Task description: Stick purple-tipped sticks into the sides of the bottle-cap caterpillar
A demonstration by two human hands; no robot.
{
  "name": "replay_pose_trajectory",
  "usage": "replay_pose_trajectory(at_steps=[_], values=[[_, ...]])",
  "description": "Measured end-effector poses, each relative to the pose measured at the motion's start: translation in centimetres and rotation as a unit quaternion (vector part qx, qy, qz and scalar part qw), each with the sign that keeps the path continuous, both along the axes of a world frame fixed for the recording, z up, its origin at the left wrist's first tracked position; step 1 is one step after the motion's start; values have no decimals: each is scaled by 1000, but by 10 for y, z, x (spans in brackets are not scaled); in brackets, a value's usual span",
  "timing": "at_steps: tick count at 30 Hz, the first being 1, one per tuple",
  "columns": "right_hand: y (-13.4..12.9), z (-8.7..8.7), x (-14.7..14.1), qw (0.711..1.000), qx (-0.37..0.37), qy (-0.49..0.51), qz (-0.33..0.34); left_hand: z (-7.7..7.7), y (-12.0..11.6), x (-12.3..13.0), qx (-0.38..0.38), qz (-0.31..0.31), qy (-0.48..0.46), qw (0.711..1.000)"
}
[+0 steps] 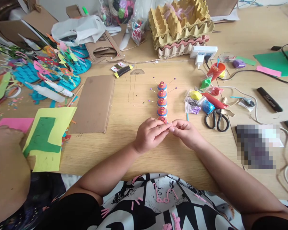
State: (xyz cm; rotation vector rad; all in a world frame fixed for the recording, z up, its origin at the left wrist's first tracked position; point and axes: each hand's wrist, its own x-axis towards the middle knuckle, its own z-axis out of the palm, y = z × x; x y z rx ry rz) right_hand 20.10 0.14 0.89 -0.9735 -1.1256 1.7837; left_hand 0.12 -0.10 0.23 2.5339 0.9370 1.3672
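While the left hand (149, 134) and right hand (187, 133) meet at the fingertips, the fingers of each are drawn narrow; what lies between them — if anything — is too small to tell. Just beyond, a row of red-and-blue face figures (162, 103) runs away from the hands on the wooden table (124, 156), its nearest member partly hidden by the left hand. Purple-tipped sticks (175, 78) project from both sides. Black-handled scissors (216, 119) and bagged modelling clay (195, 95) lie to the right — cardboard (93, 105) to the left.
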Motion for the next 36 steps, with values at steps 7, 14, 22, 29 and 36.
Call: replay_pose_trajectory(at_steps=[7,14,22,29,36], values=[[-1,-2,5,999,31,34,8,0,0,-1,1,-16,-31,999],[1,-5,5,999,43,-11,-3,2,1,-1,-4,-2,-25,1000],[-2,5,3,985,135,-108,0,3,1,-1,-10,8,-25,1000],[-4,9,0,974,175,-145,19,6,1,0,1,4,-36,999],[-3,9,1,973,172,-152,15,7,1,-2,-5,2,-54,999]])
